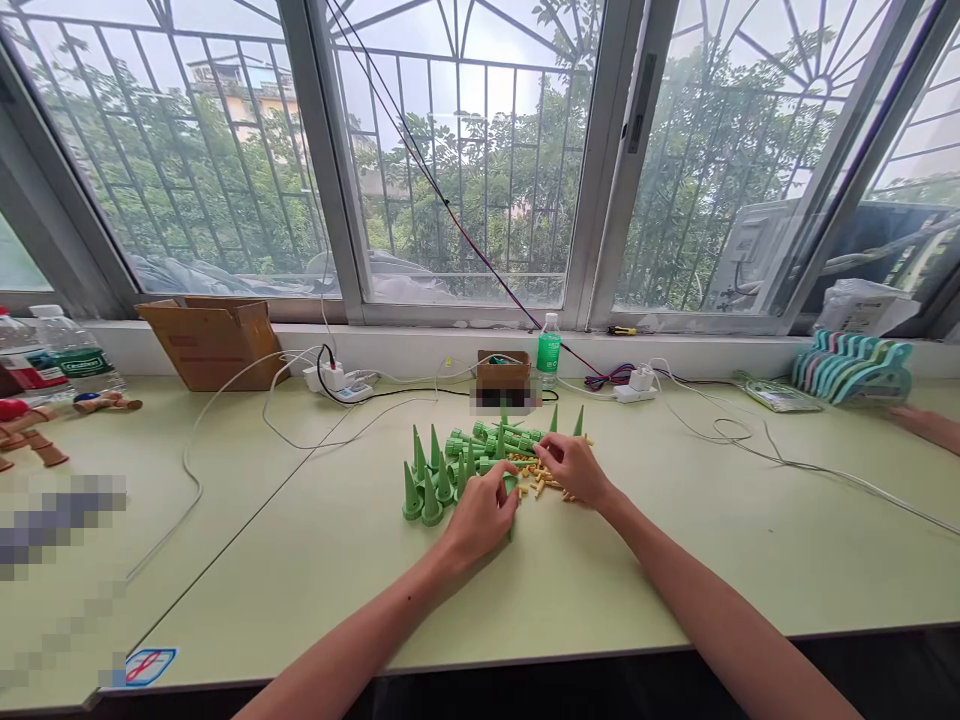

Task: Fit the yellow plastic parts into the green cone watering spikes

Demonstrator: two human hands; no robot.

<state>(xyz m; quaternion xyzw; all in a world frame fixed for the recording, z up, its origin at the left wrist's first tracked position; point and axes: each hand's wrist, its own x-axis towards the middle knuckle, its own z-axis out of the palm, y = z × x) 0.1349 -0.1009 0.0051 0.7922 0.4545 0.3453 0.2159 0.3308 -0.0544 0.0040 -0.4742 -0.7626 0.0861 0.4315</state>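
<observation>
- Head view: a pale green tabletop [675, 570] is set beneath barred windows [319, 150], with trees [675, 220] seen outside.
- Green cones [431, 505] and yellow pegs [538, 489] are gathered mid-table.
- One green piece [511, 482] is held in the curled left hand [480, 512]; whether anything is pinched by the right hand [574, 467], set apart, cannot be told.
- A cardboard box [214, 348], a bottle [548, 352] and hangers [855, 370] are placed along the back.
</observation>
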